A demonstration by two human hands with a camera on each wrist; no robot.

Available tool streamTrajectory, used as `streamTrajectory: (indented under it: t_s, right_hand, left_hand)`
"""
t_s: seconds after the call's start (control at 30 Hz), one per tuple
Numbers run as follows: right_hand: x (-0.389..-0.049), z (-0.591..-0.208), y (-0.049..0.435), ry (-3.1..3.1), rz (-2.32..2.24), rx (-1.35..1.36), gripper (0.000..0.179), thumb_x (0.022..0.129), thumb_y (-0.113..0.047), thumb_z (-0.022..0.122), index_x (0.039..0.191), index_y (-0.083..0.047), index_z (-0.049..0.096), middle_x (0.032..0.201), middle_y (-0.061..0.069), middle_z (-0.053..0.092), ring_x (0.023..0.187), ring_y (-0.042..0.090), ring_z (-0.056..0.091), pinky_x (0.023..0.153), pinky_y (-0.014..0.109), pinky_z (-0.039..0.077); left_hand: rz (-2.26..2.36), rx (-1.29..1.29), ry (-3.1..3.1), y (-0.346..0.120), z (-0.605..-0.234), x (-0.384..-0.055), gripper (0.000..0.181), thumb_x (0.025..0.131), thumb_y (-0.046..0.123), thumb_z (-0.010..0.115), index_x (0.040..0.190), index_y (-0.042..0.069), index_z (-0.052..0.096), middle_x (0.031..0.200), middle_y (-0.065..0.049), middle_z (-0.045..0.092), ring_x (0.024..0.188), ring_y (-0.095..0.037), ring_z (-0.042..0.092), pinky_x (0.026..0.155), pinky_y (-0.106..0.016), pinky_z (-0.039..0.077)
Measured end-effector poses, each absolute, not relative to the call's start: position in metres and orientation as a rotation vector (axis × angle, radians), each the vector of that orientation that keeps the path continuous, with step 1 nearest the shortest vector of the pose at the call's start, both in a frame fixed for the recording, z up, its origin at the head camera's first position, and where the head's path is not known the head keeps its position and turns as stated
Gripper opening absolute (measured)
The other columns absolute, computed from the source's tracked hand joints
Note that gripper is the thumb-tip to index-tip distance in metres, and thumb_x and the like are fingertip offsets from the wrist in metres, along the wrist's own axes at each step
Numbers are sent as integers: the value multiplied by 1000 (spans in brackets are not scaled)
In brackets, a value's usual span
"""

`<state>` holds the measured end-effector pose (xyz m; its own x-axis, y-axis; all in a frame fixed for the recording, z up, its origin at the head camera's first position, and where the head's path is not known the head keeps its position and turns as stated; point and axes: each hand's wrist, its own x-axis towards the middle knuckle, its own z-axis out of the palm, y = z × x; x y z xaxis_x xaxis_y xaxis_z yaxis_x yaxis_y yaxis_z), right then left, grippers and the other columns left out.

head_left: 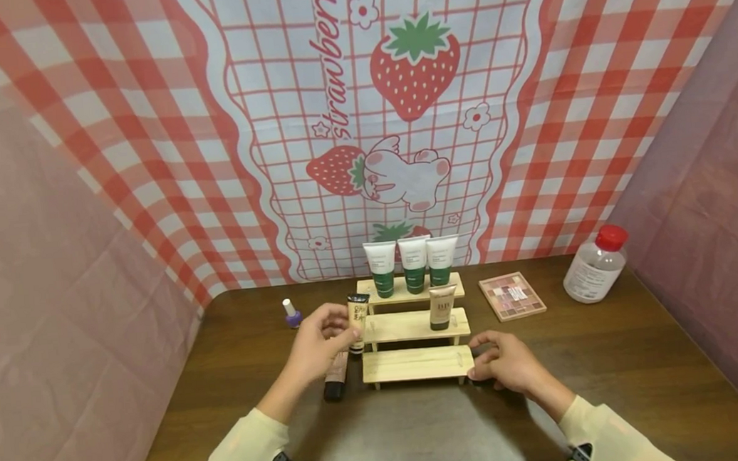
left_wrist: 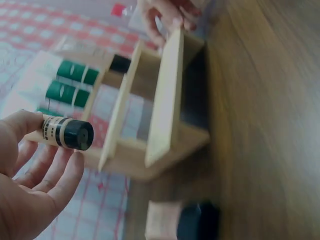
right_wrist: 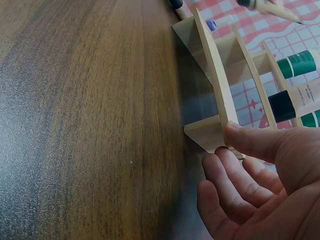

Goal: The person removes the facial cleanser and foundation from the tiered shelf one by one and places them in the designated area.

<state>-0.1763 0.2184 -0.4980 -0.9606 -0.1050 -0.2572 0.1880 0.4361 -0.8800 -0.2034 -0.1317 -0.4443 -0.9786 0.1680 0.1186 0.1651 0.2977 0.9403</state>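
Note:
My left hand (head_left: 317, 342) holds a cream-yellow cosmetic tube (head_left: 358, 315) between thumb and fingers, its black cap (left_wrist: 79, 134) facing down. It hangs in the air by the left end of a three-step wooden display stand (head_left: 410, 365). At the other end, my right hand (head_left: 508, 363) pinches the lowest step, thumb on top and fingertips underneath in the right wrist view. A beige tube (head_left: 441, 305) stands on the right of the middle step. Several white-and-green tubes (head_left: 381, 262) stand on the top step. Below my left hand, a pinkish tube with a black cap (head_left: 336, 375) lies on the table.
A nail polish bottle with white cap and purple base (head_left: 291, 313) stands at the left. To the right are an eyeshadow palette (head_left: 512, 296) and a clear bottle with a red cap (head_left: 596, 266). A strawberry-print cloth (head_left: 402, 149) hangs behind the brown table (head_left: 617, 377).

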Motion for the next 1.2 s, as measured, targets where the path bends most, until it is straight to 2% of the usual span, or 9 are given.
streamTrajectory:
  t_s: [0.2,0.43,0.57,0.93,1.2]
  right_hand:
    - [-176,-497,219,2421,-1533,55,52,75,0,87,120,2,61,81,8,74,63,23,65,48,36,52]
    - [-176,-497,219,2421,-1530,66,51,75,0,86,119,2,61,80,7,74,63,23,66,49,36,53]
    - [-176,-496,219,2420,-1528,56,52,75,0,86,120,2,61,81,7,73,63,23,65,49,36,53]
    - [-176,-498,219,2431,-1526,36,53,75,0,87,121,2,61,83,8,74,62,22,64,48,37,52]
    - [-177,-497,219,2425,-1529,46,52,74,0,87,120,2,61,81,7,74,62,22,64,48,35,52]
  left_hand:
    - [1838,124,2492,-172,-458,-199,35,93,7,75,124,-3,63,104,-18,69,86,-20,69,72,-41,63]
    - [1792,-85,2547,-200,-476,-197,34,91,5,75,122,-4,66,94,-14,70,78,-14,67,62,-32,59]
    - [1741,-158,2560,-207,-486,-196,32,90,4,74,120,-5,67,87,-9,70,74,-14,64,60,-30,57]
    - [1668,-194,2543,-212,-504,-194,32,89,4,74,118,-4,66,83,-8,71,71,-17,64,59,-34,58]
    - [1635,-195,2536,-212,-508,-192,35,89,4,76,121,-3,65,87,-10,73,72,-18,66,59,-36,60]
